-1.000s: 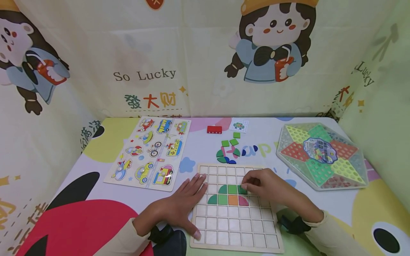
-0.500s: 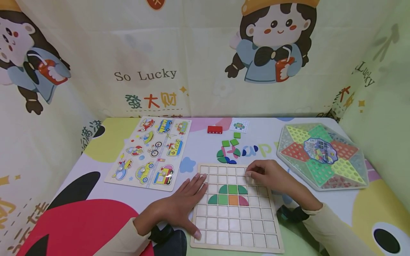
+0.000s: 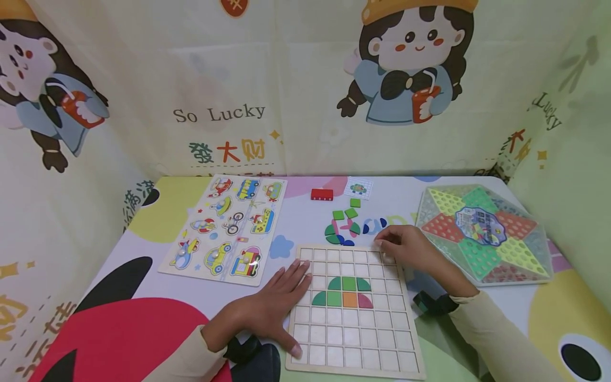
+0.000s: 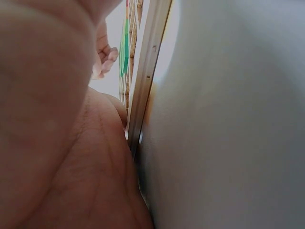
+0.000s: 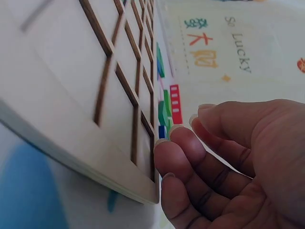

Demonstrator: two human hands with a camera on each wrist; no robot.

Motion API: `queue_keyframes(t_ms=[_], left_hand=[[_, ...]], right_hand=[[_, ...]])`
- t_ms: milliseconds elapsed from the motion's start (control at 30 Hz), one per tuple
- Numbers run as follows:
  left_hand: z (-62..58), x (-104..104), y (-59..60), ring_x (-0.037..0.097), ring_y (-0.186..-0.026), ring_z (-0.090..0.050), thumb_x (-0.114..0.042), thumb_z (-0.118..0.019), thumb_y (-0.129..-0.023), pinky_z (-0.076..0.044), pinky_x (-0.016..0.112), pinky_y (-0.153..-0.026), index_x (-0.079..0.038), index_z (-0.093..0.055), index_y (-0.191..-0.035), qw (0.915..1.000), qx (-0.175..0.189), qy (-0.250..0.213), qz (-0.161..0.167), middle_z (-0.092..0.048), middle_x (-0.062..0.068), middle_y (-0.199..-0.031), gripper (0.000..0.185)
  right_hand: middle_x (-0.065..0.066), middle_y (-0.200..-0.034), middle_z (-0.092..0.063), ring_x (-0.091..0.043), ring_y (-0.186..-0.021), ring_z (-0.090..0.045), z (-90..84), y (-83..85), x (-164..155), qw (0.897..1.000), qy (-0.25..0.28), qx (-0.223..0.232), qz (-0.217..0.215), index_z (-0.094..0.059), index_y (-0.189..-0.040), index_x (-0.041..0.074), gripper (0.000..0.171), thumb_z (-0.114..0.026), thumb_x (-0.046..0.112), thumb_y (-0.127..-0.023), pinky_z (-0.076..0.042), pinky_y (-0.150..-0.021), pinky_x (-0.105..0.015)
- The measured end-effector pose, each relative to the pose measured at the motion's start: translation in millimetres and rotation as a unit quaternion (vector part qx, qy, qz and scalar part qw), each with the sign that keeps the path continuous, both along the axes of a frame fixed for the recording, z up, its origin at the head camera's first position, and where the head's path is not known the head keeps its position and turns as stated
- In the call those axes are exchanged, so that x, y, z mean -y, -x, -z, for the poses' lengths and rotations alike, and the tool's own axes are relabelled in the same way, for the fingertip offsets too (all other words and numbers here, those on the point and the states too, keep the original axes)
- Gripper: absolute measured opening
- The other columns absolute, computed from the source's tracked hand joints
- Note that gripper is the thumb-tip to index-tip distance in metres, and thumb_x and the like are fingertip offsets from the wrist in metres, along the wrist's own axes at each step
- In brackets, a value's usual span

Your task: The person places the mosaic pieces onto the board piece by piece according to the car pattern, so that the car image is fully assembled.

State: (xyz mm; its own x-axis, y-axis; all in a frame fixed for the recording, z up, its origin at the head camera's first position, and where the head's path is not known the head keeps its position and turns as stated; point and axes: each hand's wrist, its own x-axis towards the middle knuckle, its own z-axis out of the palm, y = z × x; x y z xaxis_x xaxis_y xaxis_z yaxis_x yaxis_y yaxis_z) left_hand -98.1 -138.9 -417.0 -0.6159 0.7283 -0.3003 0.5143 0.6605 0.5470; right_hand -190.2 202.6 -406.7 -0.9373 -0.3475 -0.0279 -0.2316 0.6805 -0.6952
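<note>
A wooden grid board [image 3: 354,337] lies on the table. Set in its upper cells are green square tiles [image 3: 349,284], green quarter-round tiles [image 3: 364,285], an orange square tile [image 3: 350,300] and a pink quarter-round tile [image 3: 365,301]. My left hand [image 3: 267,307] rests with spread fingers on the board's left edge. Over the upper right corner hovers my right hand [image 3: 406,248]. Its fingers are loosely bent, and the right wrist view has nothing between thumb and fingertips. Beyond the board are loose tiles: green squares [image 3: 351,213], green quarter-rounds [image 3: 330,230] and dark blue pieces [image 3: 346,241].
A vehicle puzzle board [image 3: 224,228] lies at the left. On the right is a hexagonal box [image 3: 482,233] with coloured triangles. At the back are a red block [image 3: 322,194] and a small pattern card [image 3: 358,188]. A printed cloth [image 3: 305,143] hangs behind the table.
My right hand has released a green quarter-round tile in the board's upper row and moved up and right to the board's corner. The left hand has stayed on the left edge.
</note>
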Motion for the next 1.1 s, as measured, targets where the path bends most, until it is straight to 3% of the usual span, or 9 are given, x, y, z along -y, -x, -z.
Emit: queue_keyframes(t_ms=[333,1100], left_hand=[[0.4,0.1,-0.6,0.017,-0.144,0.021,-0.068,-0.075,-0.068,0.005,0.048,-0.116,-0.013,-0.008,-0.158,1.0,-0.006,0.005,0.001,0.013,0.0,-0.162,0.125],[1.9,1.0,0.1,0.017,-0.144,0.021,-0.067,-0.075,-0.068,0.006,0.048,-0.116,-0.012,-0.008,-0.158,1.0,-0.005,0.001,-0.001,0.013,-0.001,-0.162,0.125]], right_hand=[[-0.005,-0.093,-0.068,-0.022,-0.079,-0.056,3.4,13.7,-1.6,1.0,0.014,0.004,0.021,-0.072,-0.1,0.005,0.011,-0.065,0.01,-0.093,-0.051,-0.066,-0.031],[-0.009,-0.097,-0.069,-0.024,-0.085,-0.058,-3.9,40.7,34.8,0.999,0.014,-0.031,-0.008,-0.071,-0.111,-0.002,0.021,-0.066,0.006,-0.092,-0.051,-0.074,-0.033]])
